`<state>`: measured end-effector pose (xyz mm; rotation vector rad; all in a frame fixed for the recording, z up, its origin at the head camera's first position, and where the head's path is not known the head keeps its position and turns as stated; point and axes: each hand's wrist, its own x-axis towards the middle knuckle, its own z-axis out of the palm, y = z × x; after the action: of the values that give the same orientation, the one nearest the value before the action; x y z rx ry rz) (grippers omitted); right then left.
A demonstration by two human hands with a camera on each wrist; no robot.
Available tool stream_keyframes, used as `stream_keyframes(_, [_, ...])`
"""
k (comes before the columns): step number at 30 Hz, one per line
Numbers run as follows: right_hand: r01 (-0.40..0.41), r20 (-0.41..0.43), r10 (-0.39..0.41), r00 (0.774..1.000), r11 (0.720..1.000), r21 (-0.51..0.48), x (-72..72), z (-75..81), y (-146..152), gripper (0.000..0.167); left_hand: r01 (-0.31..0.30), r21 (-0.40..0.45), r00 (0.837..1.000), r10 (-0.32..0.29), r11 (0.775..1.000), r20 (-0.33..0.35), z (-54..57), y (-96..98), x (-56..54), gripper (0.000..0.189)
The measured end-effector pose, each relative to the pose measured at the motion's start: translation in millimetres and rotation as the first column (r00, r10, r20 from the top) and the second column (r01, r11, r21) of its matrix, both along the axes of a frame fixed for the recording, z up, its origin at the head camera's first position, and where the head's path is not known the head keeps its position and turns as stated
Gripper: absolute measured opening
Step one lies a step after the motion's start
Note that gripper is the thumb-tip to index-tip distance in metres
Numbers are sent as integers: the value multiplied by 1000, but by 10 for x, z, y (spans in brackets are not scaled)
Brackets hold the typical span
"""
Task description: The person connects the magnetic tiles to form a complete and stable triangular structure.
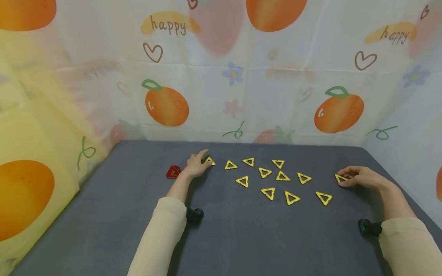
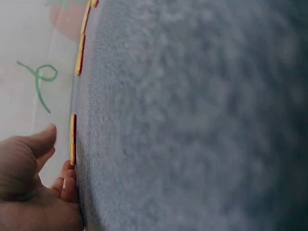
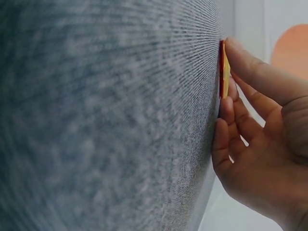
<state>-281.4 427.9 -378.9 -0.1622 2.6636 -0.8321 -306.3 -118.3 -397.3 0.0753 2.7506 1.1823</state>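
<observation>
At the far left of the table, my left hand [image 1: 198, 165] reaches beside a yellow triangle tile [image 1: 209, 161] with an open middle. In the left wrist view that tile [image 2: 73, 139] lies flat, with my thumb apart from it and fingertips right at its near end. My right hand [image 1: 362, 178] pinches another yellow triangle tile [image 1: 340, 178] at the right of the table. The right wrist view has this tile [image 3: 224, 70] close over the table, thumb at one end and fingers at the other, its lower edge red.
Several yellow triangle tiles [image 1: 282, 176] lie scattered between the hands on the dark grey table [image 1: 248, 237]. Red triangle pieces [image 1: 173, 171] sit beside the left wrist. A printed curtain [image 1: 207, 88] hangs behind the table's back edge.
</observation>
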Motion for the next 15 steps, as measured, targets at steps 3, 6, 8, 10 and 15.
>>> stream_keyframes(3, [-9,-3,9,1000,1000,-6,-14,9,1,65,-18,-2,1000,18,1000,-4,-8,-2,-18,57])
stream_keyframes(6, [-24,-13,24,1000,1000,-8,-22,21,21,65,-32,-20,999,32,999,-17,-20,30,-39,53])
stream_keyframes(8, [-33,-23,33,999,999,-4,-26,27,31,64,-52,-33,998,51,998,-32,-31,64,-45,51])
stream_keyframes(10, [-40,-33,40,999,999,2,-25,26,29,62,-77,-40,996,76,996,-44,-43,96,-45,49])
stream_keyframes(15, [-36,-22,36,999,999,-14,1,-5,-11,62,-138,-53,989,135,989,-65,-77,131,-23,45])
